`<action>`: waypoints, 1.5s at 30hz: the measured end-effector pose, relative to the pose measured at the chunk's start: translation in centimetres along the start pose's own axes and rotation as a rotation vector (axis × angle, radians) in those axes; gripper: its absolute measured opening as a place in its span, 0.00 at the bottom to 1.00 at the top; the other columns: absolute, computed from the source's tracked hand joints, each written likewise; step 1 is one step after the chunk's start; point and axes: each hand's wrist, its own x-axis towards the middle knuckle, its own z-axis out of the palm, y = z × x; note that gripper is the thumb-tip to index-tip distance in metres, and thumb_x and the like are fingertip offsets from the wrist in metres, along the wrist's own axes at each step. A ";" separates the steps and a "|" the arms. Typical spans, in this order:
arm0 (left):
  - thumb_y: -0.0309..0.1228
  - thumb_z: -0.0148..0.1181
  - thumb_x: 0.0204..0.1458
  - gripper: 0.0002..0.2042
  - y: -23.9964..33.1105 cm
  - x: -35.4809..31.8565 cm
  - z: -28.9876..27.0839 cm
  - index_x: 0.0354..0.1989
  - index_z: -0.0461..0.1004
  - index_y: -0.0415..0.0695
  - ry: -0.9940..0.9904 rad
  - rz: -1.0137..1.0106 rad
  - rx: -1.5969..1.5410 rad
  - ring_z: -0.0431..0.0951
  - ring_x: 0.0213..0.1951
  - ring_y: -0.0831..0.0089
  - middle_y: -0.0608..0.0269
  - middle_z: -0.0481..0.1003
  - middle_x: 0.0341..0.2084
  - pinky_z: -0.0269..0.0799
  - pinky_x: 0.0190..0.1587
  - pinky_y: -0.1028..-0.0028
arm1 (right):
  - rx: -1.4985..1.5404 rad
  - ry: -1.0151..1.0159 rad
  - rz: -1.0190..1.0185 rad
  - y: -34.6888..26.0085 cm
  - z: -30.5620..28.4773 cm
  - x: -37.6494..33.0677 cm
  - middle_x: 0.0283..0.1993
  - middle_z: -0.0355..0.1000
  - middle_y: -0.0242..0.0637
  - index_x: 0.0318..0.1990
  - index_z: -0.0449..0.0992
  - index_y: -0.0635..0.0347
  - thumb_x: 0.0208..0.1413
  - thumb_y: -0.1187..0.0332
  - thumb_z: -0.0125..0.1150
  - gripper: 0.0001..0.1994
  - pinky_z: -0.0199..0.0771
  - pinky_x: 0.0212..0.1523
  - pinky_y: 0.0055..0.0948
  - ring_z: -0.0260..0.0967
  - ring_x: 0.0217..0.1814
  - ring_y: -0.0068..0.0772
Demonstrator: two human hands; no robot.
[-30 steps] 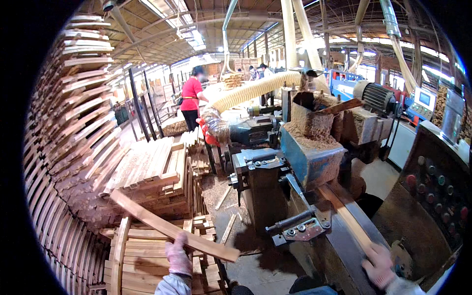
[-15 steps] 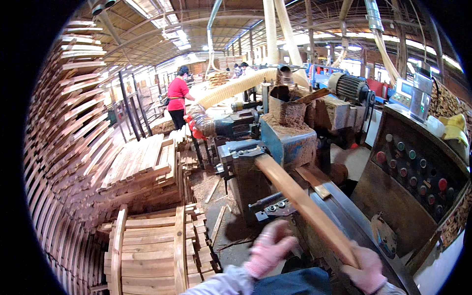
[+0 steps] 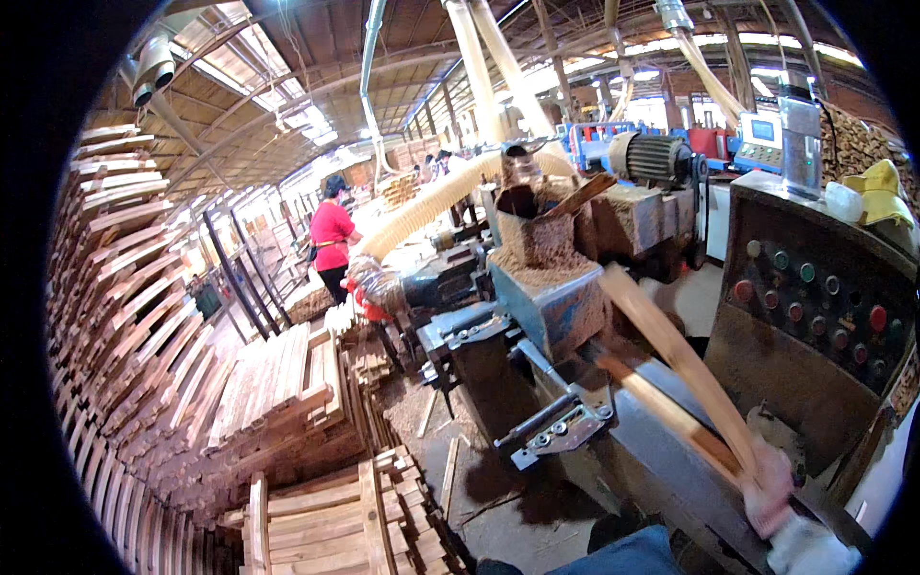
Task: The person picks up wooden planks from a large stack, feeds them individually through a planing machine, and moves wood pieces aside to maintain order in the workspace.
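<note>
My right hand (image 3: 767, 487), in a pale pinkish glove, is closed around the near end of a long wooden plank (image 3: 680, 364). The plank slants up and away, its far end raised beside the sawdust-covered blue housing of a woodworking machine (image 3: 546, 302). Below it a second wooden strip (image 3: 671, 414) lies along the machine's metal bed (image 3: 632, 436), its near end close to my right hand. Whether the fingers touch that strip too, I cannot tell. My left hand is out of view.
A metal bracket with rollers (image 3: 561, 433) juts out left of the bed. At right stands a control panel (image 3: 815, 307) with several buttons. Stacked boards (image 3: 326, 517) and a tall timber pile (image 3: 134, 287) fill the left. A person in red (image 3: 331, 235) stands farther back.
My right hand has moved right with the plank, whose far end has swung right, away from the bracket. More of the lower strip shows on the bed. My left hand has left the view.
</note>
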 end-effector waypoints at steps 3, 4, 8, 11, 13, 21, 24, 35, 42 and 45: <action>0.63 0.48 0.52 0.40 -1.0 0.6 4.1 0.68 0.62 0.46 0.356 0.090 -0.013 0.66 0.63 0.46 0.47 0.64 0.64 0.63 0.60 0.42 | 0.070 0.114 -0.138 -4.7 6.0 9.5 0.54 0.71 0.52 0.68 0.61 0.63 0.50 0.68 0.64 0.36 0.62 0.61 0.51 0.67 0.55 0.58; 0.58 0.48 0.53 0.38 -1.3 0.7 5.7 0.69 0.61 0.47 0.401 0.116 0.000 0.66 0.63 0.45 0.46 0.64 0.64 0.63 0.60 0.42 | 0.124 0.090 -0.119 -5.5 8.6 11.7 0.54 0.70 0.51 0.70 0.60 0.60 0.50 0.67 0.65 0.37 0.61 0.61 0.52 0.66 0.55 0.57; 0.45 0.48 0.57 0.32 -1.1 2.6 6.1 0.71 0.56 0.52 0.518 0.212 -0.003 0.65 0.63 0.43 0.44 0.64 0.63 0.62 0.61 0.41 | 0.019 0.138 -0.096 -4.2 10.8 11.5 0.56 0.69 0.49 0.71 0.61 0.53 0.47 0.63 0.69 0.40 0.61 0.61 0.48 0.64 0.58 0.56; 0.51 0.52 0.55 0.29 -1.1 2.9 6.3 0.65 0.65 0.55 0.570 0.194 -0.094 0.71 0.56 0.42 0.47 0.70 0.56 0.70 0.53 0.42 | 0.126 0.037 -0.098 -3.3 5.7 5.6 0.56 0.69 0.50 0.69 0.63 0.57 0.46 0.64 0.69 0.39 0.61 0.61 0.48 0.64 0.57 0.57; 0.54 0.52 0.54 0.31 -1.2 2.9 5.7 0.64 0.67 0.53 0.500 0.176 -0.054 0.70 0.57 0.43 0.47 0.69 0.57 0.69 0.54 0.43 | 0.058 0.049 -0.127 -1.9 1.5 0.2 0.55 0.70 0.50 0.67 0.65 0.60 0.44 0.67 0.69 0.38 0.62 0.60 0.49 0.65 0.57 0.57; 0.65 0.54 0.51 0.40 0.3 1.3 4.2 0.61 0.71 0.44 0.044 0.321 0.051 0.69 0.60 0.47 0.45 0.68 0.61 0.68 0.58 0.49 | -0.144 -0.225 -0.116 1.4 -10.9 -10.7 0.54 0.73 0.47 0.62 0.68 0.54 0.46 0.69 0.66 0.31 0.69 0.53 0.49 0.68 0.52 0.52; 0.64 0.58 0.51 0.39 2.4 -0.6 2.4 0.60 0.73 0.39 -0.280 0.446 -0.313 0.71 0.58 0.49 0.44 0.71 0.59 0.68 0.59 0.55 | -0.100 0.088 -0.348 1.0 -5.5 -5.6 0.45 0.73 0.44 0.47 0.76 0.59 0.39 0.76 0.64 0.21 0.70 0.46 0.49 0.70 0.45 0.53; 0.29 0.61 0.59 0.27 16.0 -34.5 -8.4 0.66 0.59 0.45 -0.633 0.482 -1.788 0.78 0.33 0.70 0.59 0.76 0.38 0.78 0.30 0.72 | 0.236 -0.221 -0.382 -4.8 6.4 9.8 0.52 0.75 0.45 0.52 0.75 0.58 0.48 0.65 0.67 0.22 0.71 0.56 0.45 0.72 0.54 0.52; 0.37 0.65 0.60 0.33 28.7 -53.9 -4.5 0.71 0.55 0.47 -1.191 0.920 -2.012 0.72 0.53 0.71 0.61 0.71 0.54 0.73 0.53 0.70 | 0.663 -0.952 0.068 -14.7 -4.5 2.6 0.73 0.57 0.52 0.74 0.51 0.62 0.49 0.58 0.72 0.48 0.53 0.74 0.30 0.54 0.76 0.39; 0.33 0.62 0.61 0.35 27.4 -56.3 -7.8 0.74 0.50 0.46 -1.416 1.280 -1.754 0.68 0.59 0.70 0.57 0.68 0.59 0.67 0.60 0.69 | 0.308 -0.671 0.086 -6.3 -7.4 -1.7 0.59 0.71 0.51 0.72 0.56 0.60 0.45 0.50 0.70 0.48 0.66 0.66 0.38 0.68 0.65 0.48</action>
